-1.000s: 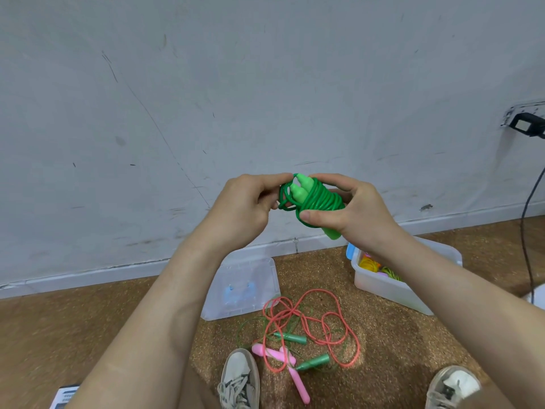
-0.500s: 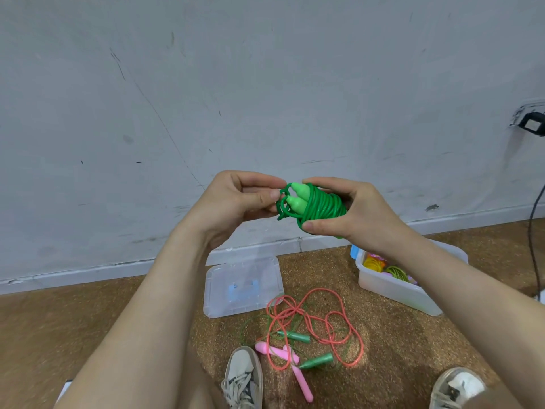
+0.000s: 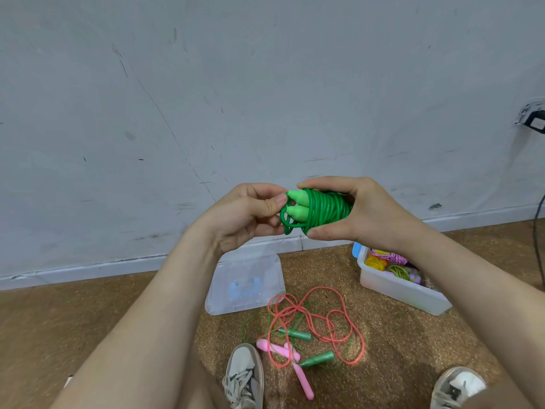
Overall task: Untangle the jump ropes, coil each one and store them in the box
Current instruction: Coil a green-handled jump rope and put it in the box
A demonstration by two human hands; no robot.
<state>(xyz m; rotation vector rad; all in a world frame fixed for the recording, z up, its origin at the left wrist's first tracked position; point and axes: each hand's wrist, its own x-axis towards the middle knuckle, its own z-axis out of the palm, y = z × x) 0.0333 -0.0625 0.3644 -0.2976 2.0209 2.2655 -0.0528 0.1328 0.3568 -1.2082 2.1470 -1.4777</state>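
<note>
Held mid-air w/ open room all round, the green jump rope (image 3: 323,209) has its cord wound tight round two pale-green handles. Right hand (image 3: 364,215) grips the coil, thumb under, fingers over. Left hand (image 3: 244,216) pinches, prob. a loose loop, at the handle tips. Open box (image 3: 398,293) below-right near the wall; lid (image 3: 246,286) and tangled orange rope (image 3: 339,320) lie on the floor.

I am wearing the only camera on my head; it is looking forward and down through a wide lens. It is sitting close to my left hand (image 3: 246,215) and right hand (image 3: 365,215), which are framing the green jump rope (image 3: 327,208) mid-picture, and taking in the wall (image 3: 265,84) ahead, the floor (image 3: 88,320) and my shoes (image 3: 244,376) below.
</note>
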